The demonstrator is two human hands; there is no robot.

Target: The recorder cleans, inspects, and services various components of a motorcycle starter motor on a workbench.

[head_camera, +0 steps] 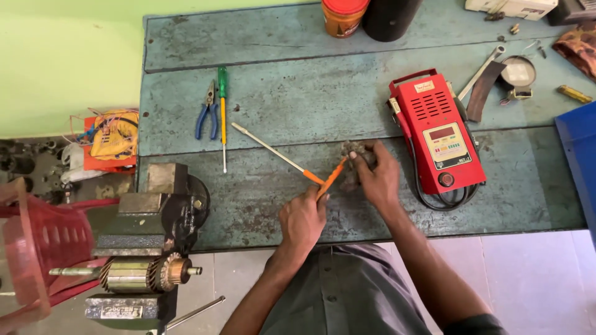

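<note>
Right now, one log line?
left hand: holds orange-handled tool | right hand: grips grimy part | red tester: beside

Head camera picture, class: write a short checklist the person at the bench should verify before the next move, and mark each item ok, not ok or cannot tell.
1. Left hand grips the orange-handled tool: ok.
2. Right hand steadies the small grey part on the bench: ok.
3. Tool tip seated on the part: cannot tell, fingers hide it.
4. Second orange-handled screwdriver lies clear of the work: not ok, it lies right under the tool.
5. Red tester set apart from the hands: ok.
6. Pliers and green screwdriver parked aside: ok.
</note>
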